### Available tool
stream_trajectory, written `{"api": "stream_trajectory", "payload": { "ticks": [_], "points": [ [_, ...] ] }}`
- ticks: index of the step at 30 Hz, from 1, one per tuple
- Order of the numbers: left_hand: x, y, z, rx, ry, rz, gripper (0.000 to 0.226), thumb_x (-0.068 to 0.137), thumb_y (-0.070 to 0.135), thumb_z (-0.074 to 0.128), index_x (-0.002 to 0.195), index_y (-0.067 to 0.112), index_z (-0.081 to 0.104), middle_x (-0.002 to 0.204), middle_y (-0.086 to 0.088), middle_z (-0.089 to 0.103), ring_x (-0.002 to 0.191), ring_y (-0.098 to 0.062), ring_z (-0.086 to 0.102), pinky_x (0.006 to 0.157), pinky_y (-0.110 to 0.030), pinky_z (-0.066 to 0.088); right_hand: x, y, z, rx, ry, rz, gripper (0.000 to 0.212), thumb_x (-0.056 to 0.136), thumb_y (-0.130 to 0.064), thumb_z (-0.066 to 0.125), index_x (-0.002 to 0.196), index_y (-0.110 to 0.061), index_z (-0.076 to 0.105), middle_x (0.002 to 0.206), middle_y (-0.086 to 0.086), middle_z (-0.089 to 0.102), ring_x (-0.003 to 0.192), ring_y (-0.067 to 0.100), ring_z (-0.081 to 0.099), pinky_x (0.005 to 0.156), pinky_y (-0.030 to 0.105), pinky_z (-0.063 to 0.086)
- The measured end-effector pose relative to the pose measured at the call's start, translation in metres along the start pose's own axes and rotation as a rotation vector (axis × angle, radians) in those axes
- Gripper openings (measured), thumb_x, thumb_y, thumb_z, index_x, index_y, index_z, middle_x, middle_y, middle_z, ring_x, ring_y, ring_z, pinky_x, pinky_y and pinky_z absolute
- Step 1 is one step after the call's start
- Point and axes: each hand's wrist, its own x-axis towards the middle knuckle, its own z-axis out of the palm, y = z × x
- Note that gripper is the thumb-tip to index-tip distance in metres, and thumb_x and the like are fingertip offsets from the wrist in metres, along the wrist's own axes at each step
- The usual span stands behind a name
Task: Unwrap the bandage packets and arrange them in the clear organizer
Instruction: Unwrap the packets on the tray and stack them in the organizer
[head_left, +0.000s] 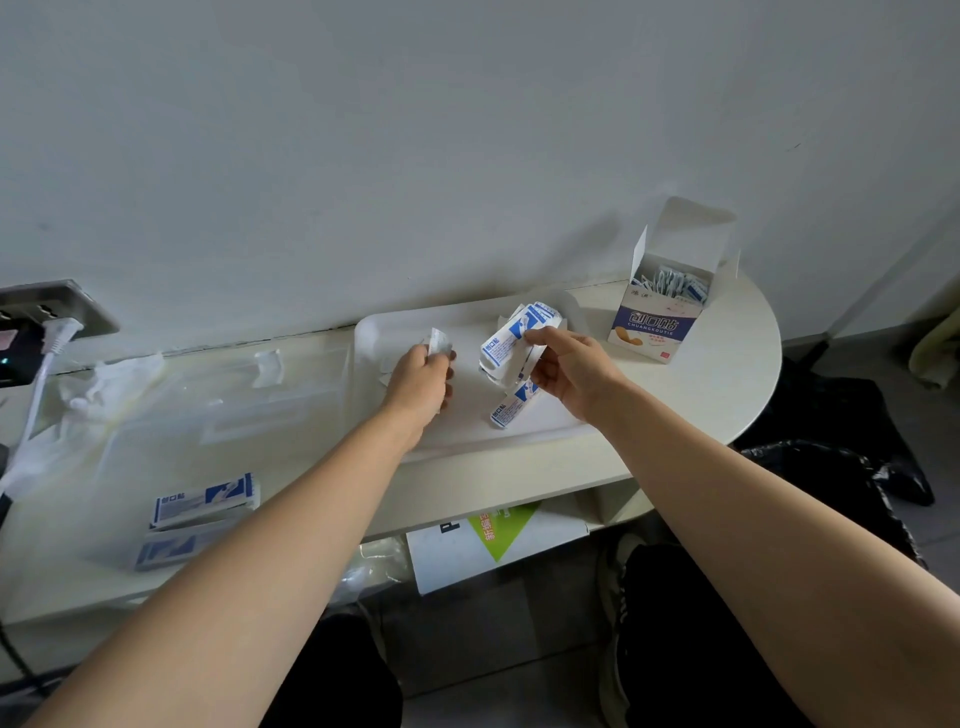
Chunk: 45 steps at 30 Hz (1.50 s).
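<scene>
Both hands work apart over the shallow white plastic tray by the tabletop's far edge, probably so scraps stay gathered; the left hand pinches one small clear wrapper scrap; the right hand grips a loose bundle of blue-and-white paper bandage packets, number unclear; one single packet lies on the tray; two packet stacks sit near the front-left edge, by the faint clear plastic organizer; one open cardboard box stands at the far-right edge, within reach.
</scene>
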Motion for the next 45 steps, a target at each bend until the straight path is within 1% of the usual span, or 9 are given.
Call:
{"api": "stream_trajectory", "payload": {
  "ticks": [3,5,9,12,18,28,32,38,45],
  "points": [
    [0.005,-0.005,-0.003,0.422,0.246,0.198,0.031,0.094,0.023,0.048,0.122,0.01,0.053,0.121,-0.014,0.05,0.116,-0.03,0.044,0.097,-0.033,0.035,-0.001,0.0,-0.002,-0.046,-0.011,-0.036,0.003,0.085,-0.012,0.068,0.083,-0.013,0.07,0.076,0.009,0.062,0.066,0.017,0.049,0.059,0.022,0.047],
    [-0.002,-0.001,-0.002,0.455,0.356,0.358,0.036,0.093,0.022,0.05,0.127,0.009,0.051,0.131,-0.011,0.045,0.128,-0.029,0.033,0.103,-0.028,0.025,-0.002,0.001,-0.003,-0.079,-0.019,-0.072,0.004,0.086,-0.014,0.067,0.086,-0.015,0.071,0.083,0.008,0.069,0.069,0.015,0.056,0.065,0.023,0.047],
    [-0.013,0.015,0.006,0.001,-0.073,0.153,0.036,0.081,0.045,0.059,0.104,0.017,0.062,0.101,-0.004,0.068,0.091,-0.023,0.066,0.08,-0.038,0.055,-0.005,0.001,0.001,-0.169,-0.055,-0.128,0.005,0.087,-0.018,0.068,0.085,-0.017,0.072,0.07,-0.002,0.067,0.063,0.009,0.054,0.065,0.024,0.04],
    [-0.02,0.012,0.012,-0.05,-0.247,0.083,0.024,0.095,0.021,0.054,0.114,0.007,0.058,0.099,-0.015,0.068,0.072,-0.025,0.069,0.058,-0.032,0.057,-0.009,0.003,0.007,-0.164,-0.111,-0.157,0.003,0.087,-0.012,0.067,0.087,-0.011,0.07,0.061,-0.001,0.059,0.051,0.008,0.043,0.055,0.021,0.036],
    [-0.023,0.009,0.006,0.007,-0.248,0.081,0.015,0.098,0.011,0.047,0.111,0.008,0.055,0.088,-0.011,0.068,0.064,-0.02,0.066,0.051,-0.024,0.052,-0.015,0.004,0.013,-0.202,-0.192,-0.149,0.01,0.09,-0.001,0.06,0.097,-0.007,0.061,0.086,0.01,0.066,0.065,0.013,0.057,0.068,0.026,0.048],
    [-0.03,0.012,0.007,-0.186,-0.371,-0.041,0.021,0.095,0.011,0.045,0.097,0.006,0.066,0.088,-0.013,0.071,0.076,-0.026,0.067,0.075,-0.039,0.058,-0.014,0.008,0.02,-0.273,-0.204,-0.168,0.015,0.091,-0.002,0.058,0.103,0.006,0.063,0.085,0.016,0.061,0.069,0.019,0.053,0.072,0.031,0.046],
    [-0.027,0.009,0.004,-0.185,-0.292,-0.057,0.029,0.095,0.001,0.036,0.098,0.002,0.064,0.08,-0.013,0.07,0.065,-0.023,0.069,0.064,-0.034,0.06,-0.016,0.006,0.018,-0.257,-0.209,-0.138,0.017,0.09,0.004,0.056,0.106,0.005,0.061,0.083,0.013,0.059,0.065,0.013,0.049,0.066,0.026,0.04],
    [-0.025,0.007,0.005,-0.212,-0.164,-0.071,0.021,0.093,0.0,0.05,0.083,0.01,0.066,0.079,-0.013,0.069,0.057,-0.021,0.068,0.059,-0.03,0.06,-0.017,0.006,0.023,-0.248,-0.187,-0.138,0.014,0.086,0.0,0.065,0.099,0.003,0.063,0.079,0.011,0.06,0.063,0.013,0.045,0.063,0.024,0.039],
    [-0.024,0.009,-0.002,-0.263,-0.216,-0.123,0.01,0.09,0.003,0.058,0.084,0.006,0.065,0.078,-0.013,0.067,0.068,-0.023,0.066,0.063,-0.033,0.06,-0.013,0.006,0.018,-0.234,-0.176,-0.128,0.013,0.083,0.007,0.065,0.093,0.0,0.065,0.089,0.015,0.063,0.086,0.028,0.05,0.082,0.034,0.044]
  ]
}}
